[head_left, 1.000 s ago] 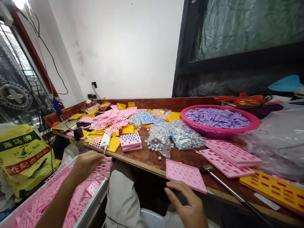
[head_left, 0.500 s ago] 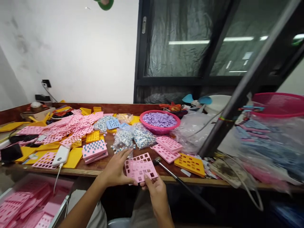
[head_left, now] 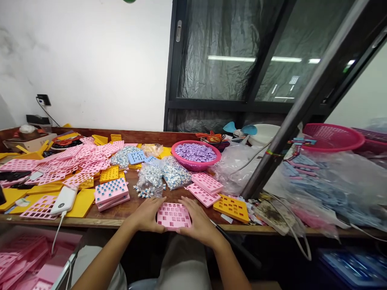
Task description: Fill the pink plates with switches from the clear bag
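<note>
A pink foam board (head_left: 174, 216) with rows of square cutouts is held level at the table's front edge. My left hand (head_left: 150, 215) grips its left side, thumb along the near edge. On the opposite side my right hand (head_left: 195, 221) holds it the same way, fingers at the far corner. Just beyond lie clear bags of small white-and-blue pieces (head_left: 177, 173), some spilled loose. To the right of the hands rest two pink boards with square recesses (head_left: 207, 184) and a yellow one (head_left: 231, 208). A pink stack studded with blue pieces (head_left: 111, 190) sits to the left.
A pink basket of purple pieces (head_left: 196, 154) stands at the back. Pink perforated sheets (head_left: 87, 155) pile up on the left beside a white power bank (head_left: 64, 200). A slanted metal pole (head_left: 272, 161) rises at right. A bin of pink pieces (head_left: 27, 257) is below left.
My hands have drawn the pink board level and now clasp it from both sides; earlier it was tilted, with my left fingers spread. The view has turned slightly right.
</note>
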`<control>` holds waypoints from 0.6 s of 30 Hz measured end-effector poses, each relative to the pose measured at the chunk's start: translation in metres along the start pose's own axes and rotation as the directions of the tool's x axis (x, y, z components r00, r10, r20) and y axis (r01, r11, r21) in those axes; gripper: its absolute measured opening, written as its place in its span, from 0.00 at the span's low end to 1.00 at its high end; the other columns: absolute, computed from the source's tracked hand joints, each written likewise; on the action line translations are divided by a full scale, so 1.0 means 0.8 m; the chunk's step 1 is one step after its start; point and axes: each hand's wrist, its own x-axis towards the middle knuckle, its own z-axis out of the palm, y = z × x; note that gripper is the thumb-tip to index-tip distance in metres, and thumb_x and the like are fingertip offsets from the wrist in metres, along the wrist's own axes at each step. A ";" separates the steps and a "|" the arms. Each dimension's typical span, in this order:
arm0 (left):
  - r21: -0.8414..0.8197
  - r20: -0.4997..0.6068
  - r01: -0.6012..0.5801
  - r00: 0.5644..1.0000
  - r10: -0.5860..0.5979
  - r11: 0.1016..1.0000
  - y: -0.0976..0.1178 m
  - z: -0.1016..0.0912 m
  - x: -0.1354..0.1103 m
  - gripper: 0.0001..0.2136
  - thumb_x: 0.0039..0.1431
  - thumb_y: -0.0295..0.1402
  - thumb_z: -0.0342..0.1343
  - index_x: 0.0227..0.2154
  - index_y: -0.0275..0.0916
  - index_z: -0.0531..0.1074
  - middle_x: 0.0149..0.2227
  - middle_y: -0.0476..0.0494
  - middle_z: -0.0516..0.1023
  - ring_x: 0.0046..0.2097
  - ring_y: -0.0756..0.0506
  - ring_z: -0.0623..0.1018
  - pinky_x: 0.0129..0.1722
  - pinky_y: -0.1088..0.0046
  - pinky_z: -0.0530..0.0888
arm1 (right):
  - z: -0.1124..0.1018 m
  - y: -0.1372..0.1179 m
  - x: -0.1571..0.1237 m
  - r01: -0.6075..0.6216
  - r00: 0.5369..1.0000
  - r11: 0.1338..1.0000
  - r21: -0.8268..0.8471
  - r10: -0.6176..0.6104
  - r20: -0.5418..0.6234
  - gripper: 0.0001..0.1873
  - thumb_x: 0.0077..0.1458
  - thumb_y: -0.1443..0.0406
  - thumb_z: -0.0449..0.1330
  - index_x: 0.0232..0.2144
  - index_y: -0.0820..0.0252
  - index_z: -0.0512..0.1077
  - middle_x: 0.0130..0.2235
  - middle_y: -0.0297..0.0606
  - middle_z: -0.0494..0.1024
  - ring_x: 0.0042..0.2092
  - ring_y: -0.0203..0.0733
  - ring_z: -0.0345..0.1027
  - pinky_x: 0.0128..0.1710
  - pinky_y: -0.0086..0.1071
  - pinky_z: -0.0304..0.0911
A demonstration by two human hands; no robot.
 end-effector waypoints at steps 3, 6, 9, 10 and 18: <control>-0.046 0.027 0.000 1.000 0.001 0.999 -0.005 0.002 0.002 0.52 0.43 0.51 0.68 0.69 0.37 0.54 0.68 0.30 0.62 0.67 0.29 0.63 0.67 0.50 0.58 | -0.010 -0.003 0.019 0.011 0.982 0.999 -0.048 -0.002 0.191 0.58 0.40 0.48 0.74 0.69 0.60 0.57 0.70 0.53 0.58 0.70 0.62 0.50 0.69 0.55 0.46; -0.093 0.040 0.012 0.999 -0.008 0.996 -0.011 0.005 0.003 0.53 0.43 0.53 0.68 0.70 0.40 0.54 0.68 0.32 0.62 0.67 0.29 0.63 0.68 0.47 0.54 | -0.014 -0.003 0.030 0.016 0.970 0.999 -0.045 -0.004 0.242 0.58 0.39 0.48 0.74 0.68 0.61 0.59 0.68 0.53 0.62 0.67 0.63 0.56 0.66 0.54 0.51; -0.123 0.016 0.014 1.000 -0.012 0.992 -0.014 0.009 0.002 0.54 0.42 0.57 0.68 0.70 0.40 0.54 0.67 0.31 0.63 0.66 0.29 0.64 0.67 0.46 0.56 | -0.016 0.002 0.034 0.014 0.972 0.999 -0.030 -0.006 0.235 0.57 0.38 0.48 0.74 0.67 0.61 0.62 0.66 0.53 0.65 0.66 0.63 0.58 0.65 0.53 0.53; -0.131 0.004 0.013 1.000 -0.012 0.991 -0.015 0.010 0.001 0.54 0.42 0.57 0.68 0.69 0.40 0.55 0.66 0.31 0.64 0.65 0.29 0.64 0.66 0.47 0.57 | -0.016 0.004 0.034 0.012 0.973 1.000 -0.024 -0.007 0.231 0.56 0.38 0.48 0.74 0.67 0.61 0.62 0.66 0.53 0.65 0.65 0.63 0.59 0.65 0.53 0.54; -0.171 -0.030 -0.024 0.999 0.019 0.985 -0.016 0.012 -0.002 0.53 0.42 0.59 0.68 0.69 0.44 0.55 0.66 0.34 0.65 0.64 0.29 0.65 0.64 0.48 0.58 | -0.020 0.001 0.037 0.006 0.959 0.998 -0.069 0.014 0.283 0.58 0.38 0.45 0.74 0.67 0.62 0.63 0.66 0.54 0.65 0.65 0.64 0.60 0.65 0.53 0.53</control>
